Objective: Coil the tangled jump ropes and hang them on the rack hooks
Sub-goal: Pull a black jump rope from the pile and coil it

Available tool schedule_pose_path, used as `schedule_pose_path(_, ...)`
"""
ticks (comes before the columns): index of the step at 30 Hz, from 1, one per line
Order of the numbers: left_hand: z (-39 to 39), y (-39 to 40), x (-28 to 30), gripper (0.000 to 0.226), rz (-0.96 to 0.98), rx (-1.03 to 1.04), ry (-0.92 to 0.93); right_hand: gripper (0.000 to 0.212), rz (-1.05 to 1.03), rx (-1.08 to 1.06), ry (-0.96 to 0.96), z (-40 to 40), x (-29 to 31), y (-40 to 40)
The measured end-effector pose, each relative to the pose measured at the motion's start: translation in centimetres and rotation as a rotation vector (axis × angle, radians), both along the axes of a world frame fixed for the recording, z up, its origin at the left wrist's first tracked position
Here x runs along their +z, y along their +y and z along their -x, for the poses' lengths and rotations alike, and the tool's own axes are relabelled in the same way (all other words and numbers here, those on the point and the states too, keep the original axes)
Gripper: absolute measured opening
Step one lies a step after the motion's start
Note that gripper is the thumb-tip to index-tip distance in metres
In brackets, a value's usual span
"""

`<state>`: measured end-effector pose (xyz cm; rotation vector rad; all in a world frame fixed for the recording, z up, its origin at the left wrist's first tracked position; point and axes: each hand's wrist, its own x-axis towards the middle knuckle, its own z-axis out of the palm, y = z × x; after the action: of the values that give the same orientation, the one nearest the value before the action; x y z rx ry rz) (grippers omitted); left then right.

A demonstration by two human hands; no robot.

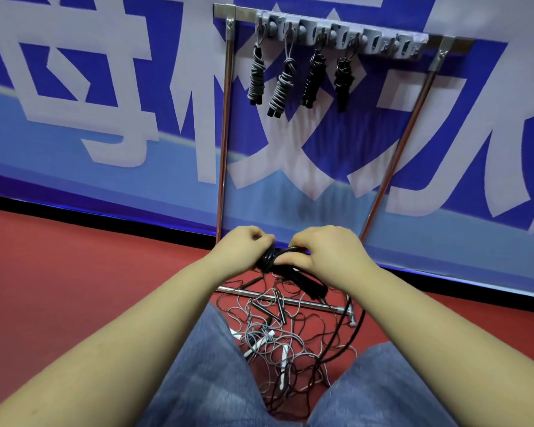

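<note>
Four coiled ropes (pixel 299 80) are already hung on the left hooks of the rack (pixel 339 35) against the far wall; the hooks to their right are bare. A fifth, a black rope (pixel 270 258), is being wound into a bundle in mid-air, gripped by the left hand (pixel 244 245) and pinched by the right hand (pixel 324 251), both grips narrow around it. A tangled pile (pixel 278 337) of thin ropes is left on the floor, near, between the knees.
</note>
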<state>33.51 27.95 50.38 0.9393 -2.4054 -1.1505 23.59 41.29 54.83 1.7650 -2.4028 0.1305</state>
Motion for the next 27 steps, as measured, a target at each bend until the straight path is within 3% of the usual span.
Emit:
schedule_pose_path(2,-0.5,0.3,0.2,0.027,-0.158,-0.128,0.012,0.05,-0.037,0.014,-0.172,0.4,-0.4,0.0)
schedule_pose_path(4,-0.9,0.4,0.2,0.027,-0.307,-0.185,0.054,0.053,-0.024,0.02,-0.494,1.0,-0.6,-0.1)
schedule_pose_path(8,-1.5,1.0,-0.1,0.028,-0.444,-0.254,0.155,0.051,-0.04,-0.014,-0.931,1.4,-1.4,0.2)
schedule_pose_path(12,-1.7,2.2,-0.1,0.032,-0.624,-0.266,0.243,0.047,-0.021,-0.138,-1.057,0.8,-2.1,0.7)
schedule_pose_path(13,-1.8,2.6,-0.1,0.036,-0.681,-0.269,0.26,0.048,-0.008,-0.185,-1.173,0.5,-2.4,0.8)
schedule_pose_path(16,-1.5,3.2,-0.3,0.04,-0.862,-0.198,0.33,0.053,0.138,-0.156,-1.881,-1.0,-3.8,0.7)
schedule_pose_path(17,-1.4,3.4,-0.4,0.04,-0.887,-0.151,0.353,0.055,0.244,-0.137,-1.966,-1.5,-4.6,0.4)
schedule_pose_path(20,-0.9,3.9,-1.0,0.038,-0.863,-0.014,0.384,0.048,0.547,-0.33,-1.969,-2.9,-6.8,-0.9)
schedule_pose_path(23,-0.5,3.9,-1.3,0.035,-0.787,0.122,0.409,0.044,0.467,-0.456,-1.71,-3.6,-7.9,-1.3)
schedule_pose_path(27,0.3,3.4,-2.0,0.037,-0.427,0.249,0.398,0.047,0.388,-0.416,-1.587,-4.0,-7.8,-0.7)
